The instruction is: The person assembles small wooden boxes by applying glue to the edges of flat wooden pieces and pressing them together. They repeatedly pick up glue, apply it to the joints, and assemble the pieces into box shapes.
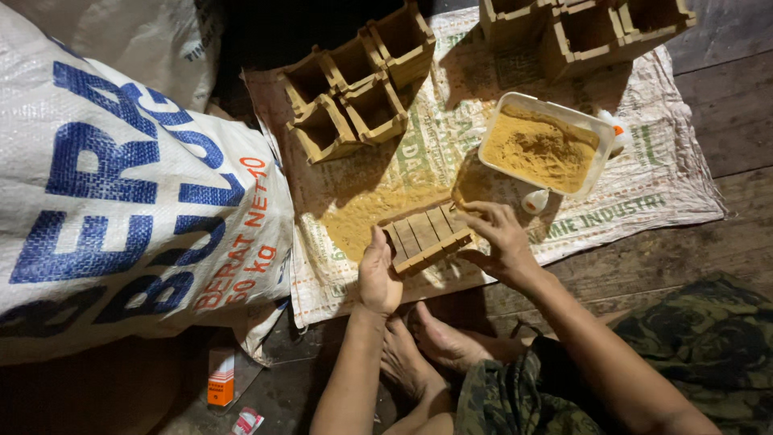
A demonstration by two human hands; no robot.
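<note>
The person is sitting on a wooden floor (708, 121) with bare feet (435, 342) tucked in and camouflage trousers (692, 346) showing at the lower right. Both hands are gripping a small wooden slatted frame (425, 234), which is lying on a woven plastic sheet (644, 185) spread over the floor, just in front of the feet. The left hand (378, 278) is clasping the frame's near left end, thumb pressing against its edge. The right hand (499, 238) is closing over the frame's right end, fingers curling along the far top corner.

A patch of yellow-brown powder (362, 217) is lying loose on the sheet, touching the frame's far left side. Just beyond the right hand, a white rectangular tray (600, 157) is sitting on the sheet, filled with the same powder. A small white bottle with an orange part (616, 129) is peeking out at the tray's far right side, and another white cap-like piece (534, 201) is lying at its near corner.

Farther back, a cluster of square wooden boxes (354, 89) is resting on the sheet's left corner, and more such boxes (580, 28) are standing at the top right. A big white woven sack with blue and orange print (121, 201) is filling the left side. A small orange and white packet (221, 377) is lying on the floor near it.
</note>
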